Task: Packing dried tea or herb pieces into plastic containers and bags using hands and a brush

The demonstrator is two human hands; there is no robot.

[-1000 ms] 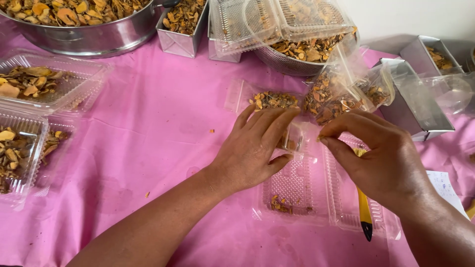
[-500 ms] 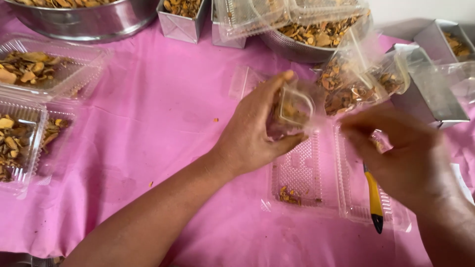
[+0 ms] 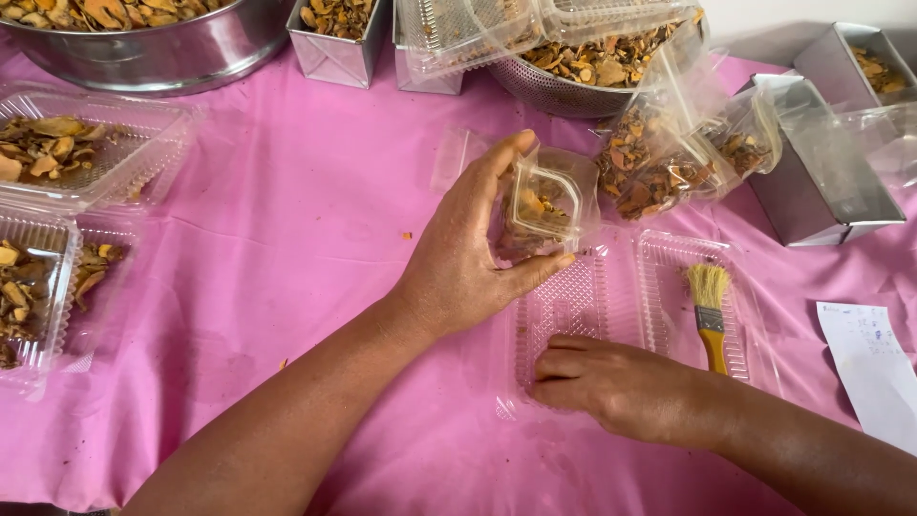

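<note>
The open clamshell tray (image 3: 573,315) is pressed flat by the right hand (image 3: 621,382), fingers curled. At twelve o'clock, a small plastic bag (image 3: 544,205) is gripped, tilted, by the left hand (image 3: 468,258); dried pieces could be spilled onto the pink cloth (image 3: 287,239).

One view only — a head-worn camera, looking steeply down and forward over the pink plastic-covered table (image 3: 287,239). It sits close: both forearms enter from the bottom edge, and the large round steel basin (image 3: 162,48) is cut off at the top.
</note>
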